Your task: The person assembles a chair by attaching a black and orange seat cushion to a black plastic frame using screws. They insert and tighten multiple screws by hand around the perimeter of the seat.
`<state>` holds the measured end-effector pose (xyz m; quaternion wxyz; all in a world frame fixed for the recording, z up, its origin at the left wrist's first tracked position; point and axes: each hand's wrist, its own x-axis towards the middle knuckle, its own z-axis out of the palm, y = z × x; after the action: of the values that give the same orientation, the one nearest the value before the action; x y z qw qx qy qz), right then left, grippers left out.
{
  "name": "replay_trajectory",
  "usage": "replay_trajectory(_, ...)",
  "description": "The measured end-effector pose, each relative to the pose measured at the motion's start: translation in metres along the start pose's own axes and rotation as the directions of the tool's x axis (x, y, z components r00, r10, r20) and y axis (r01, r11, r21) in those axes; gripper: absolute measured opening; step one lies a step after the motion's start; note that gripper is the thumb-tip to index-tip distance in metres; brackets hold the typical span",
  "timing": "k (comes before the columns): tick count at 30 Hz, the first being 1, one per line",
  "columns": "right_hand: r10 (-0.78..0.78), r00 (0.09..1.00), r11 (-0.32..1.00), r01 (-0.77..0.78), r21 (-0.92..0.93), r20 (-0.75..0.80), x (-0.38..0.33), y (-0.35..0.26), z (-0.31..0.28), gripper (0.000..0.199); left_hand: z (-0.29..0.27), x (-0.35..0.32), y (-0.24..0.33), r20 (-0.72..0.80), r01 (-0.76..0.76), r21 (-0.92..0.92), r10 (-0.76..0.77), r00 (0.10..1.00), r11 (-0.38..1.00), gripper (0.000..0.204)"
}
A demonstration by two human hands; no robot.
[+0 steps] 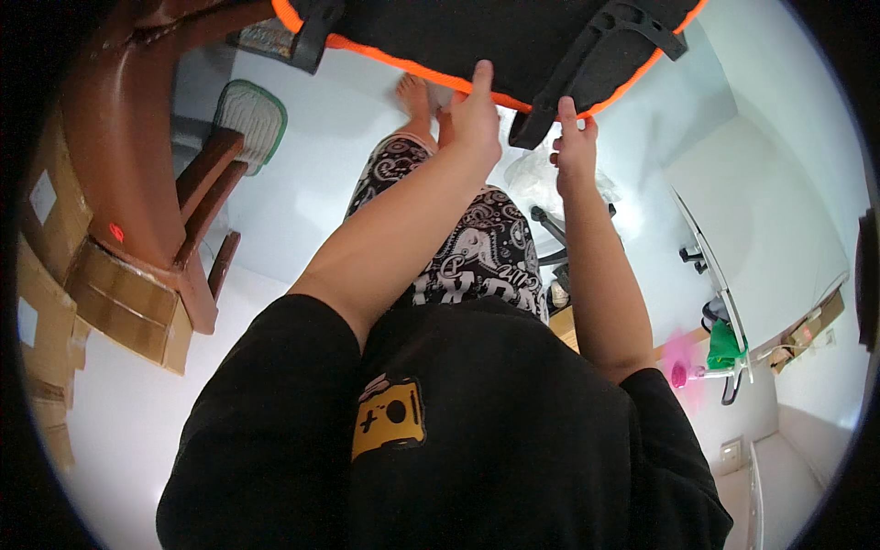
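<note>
A black fabric panel (440,27) with an orange trim (394,61) lies straight ahead of the person, beyond the knees and raised above the pale floor (312,183), its far part cut off by the top of the view. The left hand (475,119) grasps the panel's near edge, thumb laid over the upper face and the other fingers mostly hidden beneath; the right hand (575,151) pinches the same edge farther along, close to the near right corner, thumb up against the trim. Both hands therefore touch the panel, neither being nearer than the other, and they stand a little apart with the panel extending away from them. The near edge runs on a slant, from the upper left down toward the right hand, then turns upward at the right side; since the far end is out of view, I cannot tell which way the panel's long axis runs. A broad black strap (551,92) crosses the face aslant, its lower end hanging past the trim in the gap between the hands, and that gap looks like the relation to watch, as the strap is just beside the right thumb. A second strap (314,41) hangs off the left edge, well apart from the left hand.
</note>
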<state>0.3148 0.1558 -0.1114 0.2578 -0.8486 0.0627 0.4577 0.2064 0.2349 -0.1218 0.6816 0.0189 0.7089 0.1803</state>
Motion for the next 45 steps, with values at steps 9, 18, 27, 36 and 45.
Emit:
replay_trajectory(9,0.014,0.984,0.996,-0.028,0.082,0.175,-0.002,0.001,-0.020,0.094,0.012,0.005,-0.014,0.120,-0.015,0.024,0.012,0.993,1.000,0.054)
replay_trajectory(18,0.055,0.962,0.951,-0.132,0.279,0.268,0.027,0.008,-0.003,0.055,0.035,0.063,-0.028,0.045,-0.009,-0.087,0.013,0.999,0.996,0.064)
replay_trajectory(27,-0.045,0.957,0.948,-0.049,0.315,0.287,0.033,0.018,0.035,0.052,0.022,0.041,0.031,-0.059,0.074,0.382,-0.056,0.997,0.921,0.083)
replay_trajectory(36,-0.095,0.975,0.979,0.055,0.197,0.199,0.020,-0.001,0.046,0.084,0.022,0.038,0.036,0.012,-0.013,0.415,0.009,1.000,0.910,0.068)
replay_trajectory(45,-0.115,0.976,0.972,0.072,0.224,0.184,0.022,0.002,0.049,0.082,0.024,0.049,0.025,0.063,-0.141,0.349,0.127,0.990,0.926,0.067)
